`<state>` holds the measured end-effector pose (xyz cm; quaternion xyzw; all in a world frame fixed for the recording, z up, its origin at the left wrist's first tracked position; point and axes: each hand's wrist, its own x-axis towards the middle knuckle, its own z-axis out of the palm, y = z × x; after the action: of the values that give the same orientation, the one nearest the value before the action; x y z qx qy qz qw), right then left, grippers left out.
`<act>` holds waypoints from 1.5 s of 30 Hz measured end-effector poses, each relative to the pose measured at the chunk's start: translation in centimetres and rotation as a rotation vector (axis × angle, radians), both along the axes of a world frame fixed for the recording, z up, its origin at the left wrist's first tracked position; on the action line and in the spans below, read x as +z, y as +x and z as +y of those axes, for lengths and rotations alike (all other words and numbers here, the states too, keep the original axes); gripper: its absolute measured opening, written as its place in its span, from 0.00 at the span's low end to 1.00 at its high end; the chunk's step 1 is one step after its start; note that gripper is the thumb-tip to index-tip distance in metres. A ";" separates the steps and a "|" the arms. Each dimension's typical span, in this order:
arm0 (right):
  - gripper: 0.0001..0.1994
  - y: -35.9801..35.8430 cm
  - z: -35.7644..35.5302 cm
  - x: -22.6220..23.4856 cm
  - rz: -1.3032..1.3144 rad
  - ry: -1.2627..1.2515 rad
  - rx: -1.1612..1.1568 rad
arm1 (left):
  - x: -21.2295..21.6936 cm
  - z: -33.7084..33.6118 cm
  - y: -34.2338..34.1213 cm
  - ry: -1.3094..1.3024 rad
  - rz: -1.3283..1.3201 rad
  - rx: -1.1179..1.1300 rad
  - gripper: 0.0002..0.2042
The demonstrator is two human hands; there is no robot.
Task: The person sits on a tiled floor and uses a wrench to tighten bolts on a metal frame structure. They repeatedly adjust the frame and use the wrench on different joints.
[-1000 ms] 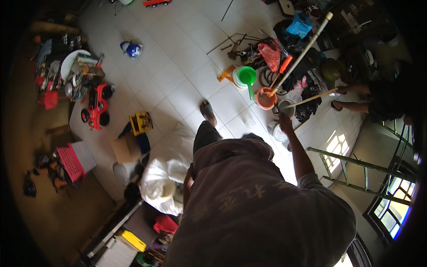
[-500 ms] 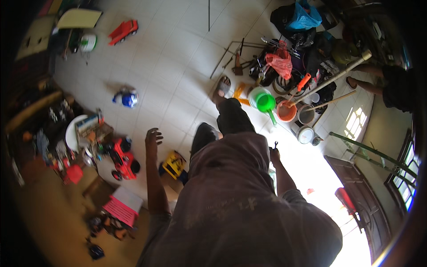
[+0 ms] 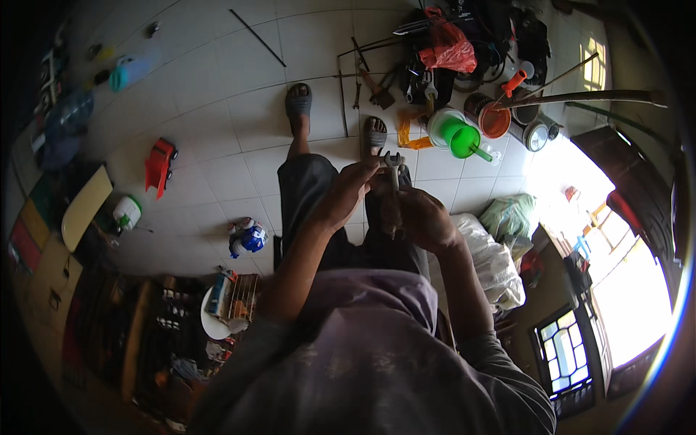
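Both my hands meet over my thighs around an open-ended wrench (image 3: 394, 171), its forked jaw pointing away from me toward the sandals. My left hand (image 3: 348, 194) pinches it near the jaw from the left side. From the right, my right hand (image 3: 428, 220) has its fingers closed around the lower part of the handle, which they partly hide. Beyond the hands, my feet rest on the tiles in grey sandals (image 3: 298, 100).
Right of my feet stand a green dipper (image 3: 460, 138), a white bucket (image 3: 439, 125) and an orange-brown bucket (image 3: 493, 117). Beyond lie a red plastic bag (image 3: 448, 45) and metal bars. A red toy truck (image 3: 159, 167) and a blue-white toy (image 3: 246, 237) lie left; white sacks (image 3: 489, 261) lie right.
My left hand, open and apart before, has come in from the left onto the wrench. My right hand has brought the wrench to the middle. My body and view have turned, and my legs stand wider.
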<state>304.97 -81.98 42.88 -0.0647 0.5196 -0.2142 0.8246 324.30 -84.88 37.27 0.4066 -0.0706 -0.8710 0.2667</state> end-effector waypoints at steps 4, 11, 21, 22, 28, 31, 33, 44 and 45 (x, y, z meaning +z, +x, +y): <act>0.17 4.8 -2.1 -0.8 -0.025 0.088 -0.108 | 1.1 -4.3 4.2 -0.019 0.019 -0.076 0.23; 0.18 10.0 -4.7 -0.3 0.056 0.209 -0.194 | 0.2 -6.1 7.7 0.047 -0.087 0.166 0.14; 0.24 11.6 -4.6 2.6 0.130 0.158 -0.545 | 2.8 -6.5 5.7 0.190 0.307 0.672 0.18; 0.24 11.3 -4.6 3.0 0.128 0.133 -0.579 | 3.0 -6.5 5.4 0.162 0.319 0.681 0.18; 0.23 9.1 -4.9 4.8 0.147 0.120 -0.481 | 4.6 -6.3 4.0 0.076 0.245 0.633 0.18; 0.23 8.2 -3.8 3.9 0.128 0.135 -0.508 | 4.4 -6.1 3.3 0.115 0.226 0.600 0.19; 0.23 7.9 -2.9 2.2 0.145 0.105 -0.447 | 3.4 -5.7 2.7 0.158 0.204 0.604 0.20; 0.19 3.2 10.5 -33.4 0.824 -0.015 0.293 | -18.1 5.4 4.6 0.738 -0.336 0.225 0.22; 0.18 3.3 8.7 -35.7 0.877 -0.035 0.301 | -19.0 5.4 4.9 0.724 -0.305 0.181 0.21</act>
<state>308.25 -73.29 7.20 -0.2379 0.8003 -0.0532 0.5479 329.23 -79.50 18.22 0.6034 0.2381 -0.7422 0.1682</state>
